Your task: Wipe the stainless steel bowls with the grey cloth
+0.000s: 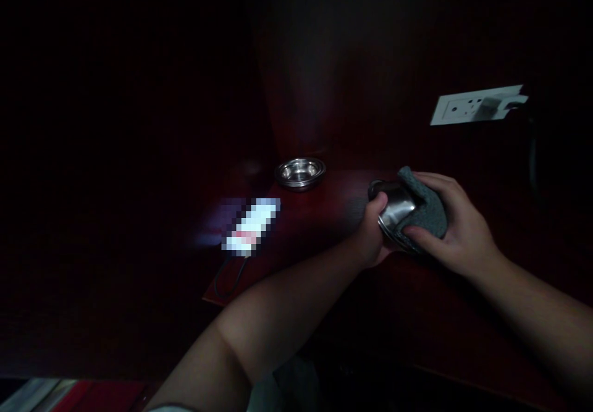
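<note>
My left hand (373, 233) is closed on the near side of a shiny metal bowl (397, 205), its thumb pressed along the side. The bowl is held tilted above the dark red table. A grey-green cloth (430, 211) is wrapped over the bowl's right side, and my right hand (458, 227) grips it there, thumb in front and fingers behind. The hands and the cloth hide much of the bowl. Farther left, a small group of shiny metal bowls (300, 174), apparently nested, sits upright on the table, apart from both hands.
A phone (252, 227) with a lit, blurred-out screen lies left of my left forearm, a thin dark cord (231, 285) looping from it. On the wall at right is a white socket plate (477, 106) with a plug and hanging cable. The surroundings are very dark.
</note>
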Motion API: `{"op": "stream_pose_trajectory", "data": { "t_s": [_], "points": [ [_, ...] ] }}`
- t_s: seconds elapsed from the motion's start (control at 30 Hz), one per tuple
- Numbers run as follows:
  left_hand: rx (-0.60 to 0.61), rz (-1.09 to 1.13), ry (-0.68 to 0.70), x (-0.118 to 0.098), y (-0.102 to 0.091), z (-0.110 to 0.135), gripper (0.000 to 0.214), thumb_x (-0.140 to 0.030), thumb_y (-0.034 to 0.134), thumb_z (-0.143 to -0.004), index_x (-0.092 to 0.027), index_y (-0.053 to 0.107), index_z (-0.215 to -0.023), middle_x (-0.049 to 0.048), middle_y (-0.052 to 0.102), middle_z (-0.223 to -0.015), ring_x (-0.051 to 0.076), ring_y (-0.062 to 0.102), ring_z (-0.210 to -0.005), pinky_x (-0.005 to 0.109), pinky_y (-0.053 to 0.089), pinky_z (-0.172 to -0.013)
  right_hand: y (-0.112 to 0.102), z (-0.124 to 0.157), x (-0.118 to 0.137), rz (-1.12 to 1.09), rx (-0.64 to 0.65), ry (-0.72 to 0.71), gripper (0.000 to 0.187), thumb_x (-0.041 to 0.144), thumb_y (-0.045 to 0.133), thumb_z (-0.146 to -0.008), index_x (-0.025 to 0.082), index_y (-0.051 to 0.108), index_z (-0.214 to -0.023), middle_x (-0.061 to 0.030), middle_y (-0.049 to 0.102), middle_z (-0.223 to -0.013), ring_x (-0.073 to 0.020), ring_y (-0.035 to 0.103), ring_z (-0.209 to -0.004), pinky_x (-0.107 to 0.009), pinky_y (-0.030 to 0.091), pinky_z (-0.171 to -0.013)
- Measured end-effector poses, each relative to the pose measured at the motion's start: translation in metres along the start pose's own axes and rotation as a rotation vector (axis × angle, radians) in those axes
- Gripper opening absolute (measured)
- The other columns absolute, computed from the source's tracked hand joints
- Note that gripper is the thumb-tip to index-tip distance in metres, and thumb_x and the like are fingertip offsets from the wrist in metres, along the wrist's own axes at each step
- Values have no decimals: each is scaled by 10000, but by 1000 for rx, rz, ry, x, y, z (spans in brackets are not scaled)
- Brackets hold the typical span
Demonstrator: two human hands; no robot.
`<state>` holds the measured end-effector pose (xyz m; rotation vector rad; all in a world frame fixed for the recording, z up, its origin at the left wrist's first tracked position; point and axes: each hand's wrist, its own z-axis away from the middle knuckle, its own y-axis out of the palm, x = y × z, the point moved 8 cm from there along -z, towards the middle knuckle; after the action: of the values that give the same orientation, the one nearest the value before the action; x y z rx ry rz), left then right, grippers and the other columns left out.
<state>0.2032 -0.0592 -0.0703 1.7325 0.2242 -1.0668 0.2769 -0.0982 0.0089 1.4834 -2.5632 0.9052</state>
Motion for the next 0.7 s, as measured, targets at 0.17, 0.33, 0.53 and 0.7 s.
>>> {"op": "stream_pose_trajectory", "data": {
  "t_s": [0.17, 0.33, 0.53, 0.7],
  "points": [
    [8, -27, 78, -5, 1, 0, 708, -626, 569, -757, -182, 497, -1303, 143, 580, -1318, 368, 442, -1315, 538, 341, -1070, -5, 1, 1, -3, -34, 35, 588, 445, 682, -768, 243, 534, -1300, -146, 570, -1257, -399, 549, -1176, -604, 450, -982],
    [42, -41, 144, -11, 5, 4, 778, -638, 645, -695, -241, 452, -1336, 128, 488, -1423, 373, 421, -1337, 559, 350, -1059, -8, 1, 4, -59, -66, 37, 543, 434, 655, -790, 314, 539, -1306, -120, 561, -1276, -402, 531, -1197, -616, 423, -1003],
    [111, -45, 140, -9, 9, 6, 878, -761, 636, -620, -182, 514, -1269, 171, 532, -1371, 387, 443, -1315, 541, 346, -1069, -9, 2, 1, -77, -107, 30, 573, 546, 657, -776, 280, 572, -1276, -131, 575, -1260, -393, 544, -1177, -612, 428, -994],
    [101, -33, 119, -8, 6, 6, 879, -773, 625, -632, -210, 494, -1295, 161, 534, -1378, 390, 448, -1308, 557, 365, -1046, -8, 3, -4, -74, -97, 17, 600, 570, 639, -783, 209, 566, -1256, -162, 576, -1251, -377, 547, -1173, -589, 437, -982]
  ]
}}
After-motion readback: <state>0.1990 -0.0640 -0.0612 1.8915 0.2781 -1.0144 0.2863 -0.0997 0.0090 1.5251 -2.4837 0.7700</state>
